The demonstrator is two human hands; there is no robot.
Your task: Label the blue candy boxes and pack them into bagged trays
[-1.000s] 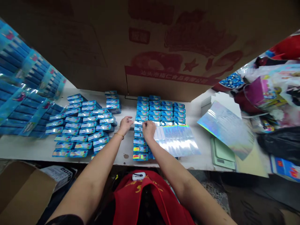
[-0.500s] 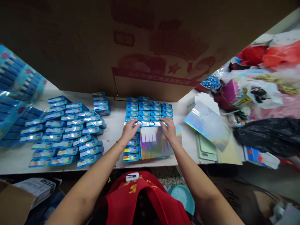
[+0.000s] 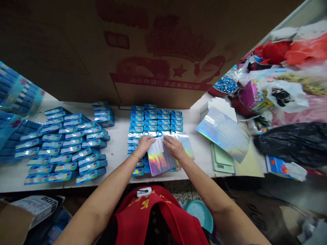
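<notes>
A shiny, rainbow-silver sheet (image 3: pixel 167 160) lies across the near part of a block of small blue boxes (image 3: pixel 150 118) on a white surface (image 3: pixel 119 149), in front of the person. The sheet's long axis runs left to right, its right end angled away from the person. Near its upper left corner are narrow white strips (image 3: pixel 158 147), their long axes pointing away from the person.

The left hand (image 3: pixel 144 144) and the right hand (image 3: pixel 174 148) are close together but apart, fingertips at the sheet's far edge, either side of the strips. Whether the fingers pinch anything cannot be told.

The blue boxes stand in columns, long axes left to right; their printed labels are too small to read. More blue boxes (image 3: pixel 73 149) stand to the left, skewed.

Behind them rises a large cardboard carton (image 3: pixel 153 51). Red print shows a star and a band reading "汕头市福仁食品有限公司"; the print above is too dim to read.

To the right, a second shiny sheet (image 3: pixel 224 132) slants down toward the near right, over a pale green device (image 3: pixel 221 166). Yellow characters on the person's red apron (image 3: pixel 150 211) are partly folded and unreadable.
</notes>
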